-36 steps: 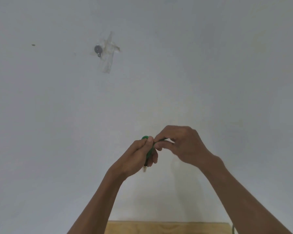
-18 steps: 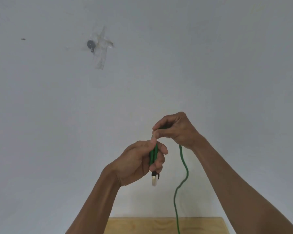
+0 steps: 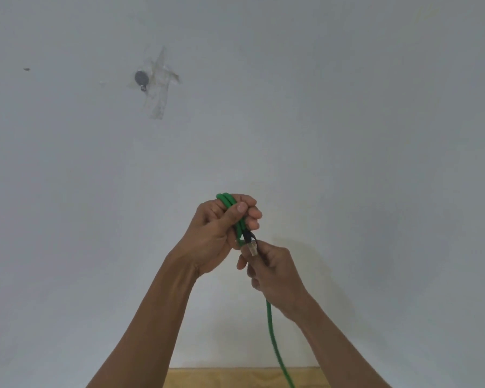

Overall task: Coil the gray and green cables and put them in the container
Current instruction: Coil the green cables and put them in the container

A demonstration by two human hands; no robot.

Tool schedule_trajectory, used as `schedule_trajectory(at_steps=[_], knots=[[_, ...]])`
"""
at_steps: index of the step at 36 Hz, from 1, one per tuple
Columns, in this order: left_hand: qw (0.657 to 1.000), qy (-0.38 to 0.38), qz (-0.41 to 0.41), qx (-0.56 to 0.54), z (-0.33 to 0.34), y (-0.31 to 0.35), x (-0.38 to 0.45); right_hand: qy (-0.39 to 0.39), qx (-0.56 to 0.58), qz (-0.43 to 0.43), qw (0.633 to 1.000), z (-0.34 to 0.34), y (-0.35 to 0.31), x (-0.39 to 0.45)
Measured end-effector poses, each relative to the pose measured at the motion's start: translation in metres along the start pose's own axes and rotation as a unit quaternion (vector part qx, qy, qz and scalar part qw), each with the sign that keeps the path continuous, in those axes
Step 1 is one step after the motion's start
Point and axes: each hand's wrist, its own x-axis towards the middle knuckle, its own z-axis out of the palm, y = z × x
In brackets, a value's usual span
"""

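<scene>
Cable (image 3: 272, 329) loops in left hand (image 3: 221, 233), trailing through right hand (image 3: 275, 273).

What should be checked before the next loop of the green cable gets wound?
1. Left hand grips the loops of the green braided cable: ok.
2. Clear plug connector free below the left fist: ok.
3. Right hand holds the trailing length: ok.
4. Trailing length free of knots: cannot tell, it leaves the picture at the bottom.
5. Gray cable and container ready: cannot tell, neither is in view.
6. Wooden surface below: ok.
</scene>
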Motion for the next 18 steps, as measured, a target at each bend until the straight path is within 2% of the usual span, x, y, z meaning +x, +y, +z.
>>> schedule_trajectory(at_steps=[5,10,15,18], knots=[[0.998,0.043,0.009,0.042,-0.017,0.002,0.010,0.041,-0.016,-0.007,0.999,0.001,0.010,-0.007],[0.993,0.043,-0.013,0.110,-0.030,-0.007,0.005,0.046,-0.088,-0.017,0.995,0.003,0.009,-0.012],[0.977,0.035,-0.033,0.206,-0.040,-0.016,-0.005,-0.006,-0.192,-0.039,0.981,-0.003,-0.002,-0.015],[0.965,0.026,-0.052,0.257,-0.042,-0.017,-0.011,-0.019,-0.257,-0.089,0.962,-0.008,-0.012,-0.010]])
